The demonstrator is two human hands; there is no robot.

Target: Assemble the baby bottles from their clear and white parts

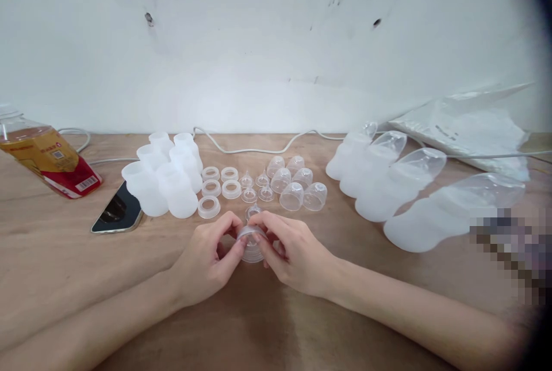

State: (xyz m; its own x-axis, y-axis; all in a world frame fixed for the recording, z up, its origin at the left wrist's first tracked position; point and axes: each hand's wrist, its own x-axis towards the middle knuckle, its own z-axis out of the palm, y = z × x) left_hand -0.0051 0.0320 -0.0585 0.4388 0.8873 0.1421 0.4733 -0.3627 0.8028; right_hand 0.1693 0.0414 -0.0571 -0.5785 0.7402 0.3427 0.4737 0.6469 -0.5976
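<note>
Between my left hand [213, 250] and my right hand [291, 244], a translucent threaded collar ring [252, 253] is pinched by thumbs and fingertips just above the table. A clear teat seems to sit inside it, partly hidden by the fingers. Right behind my fingertips stands a clear bottle teat [253, 210], with several more teats [262, 180] beyond. Loose white collar rings [209, 207] lie in two columns behind my left hand. Several clear dome caps [291, 197] stand behind my right hand.
Frosted open bottles [176, 190] cluster at left, beside a phone [116, 210] and a drink bottle [52, 155]. Capped bottles [414, 215] run in a row at right. A plastic bag [466, 121] and a white cable [259, 151] lie along the wall.
</note>
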